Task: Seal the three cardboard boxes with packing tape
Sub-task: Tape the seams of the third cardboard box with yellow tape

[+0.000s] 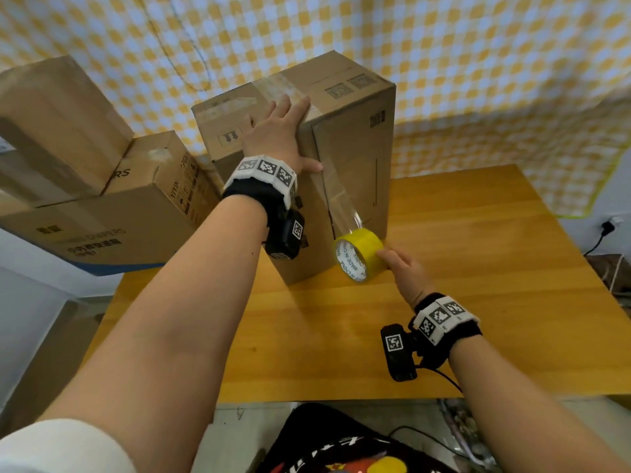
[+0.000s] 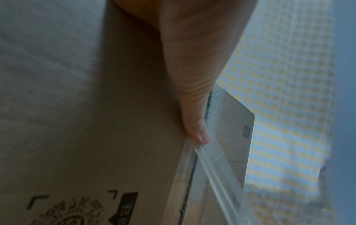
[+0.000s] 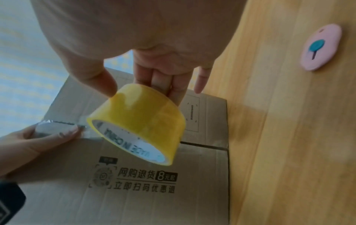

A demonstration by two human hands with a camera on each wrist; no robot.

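Head view: left hand (image 1: 278,138) flat, pinning tape on box (image 1: 351,158); right hand (image 1: 403,271) grips roll (image 1: 358,256); next, pull strip down seam

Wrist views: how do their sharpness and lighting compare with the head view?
Head view: bright, mostly sharp, edges bowed by the wide lens; box and tape roll clear. Left wrist: dim, bluish, soft; thumb and box face blurred, the tape strip glinting. Right wrist: soft, the palm shadowed, the print on the box still legible.
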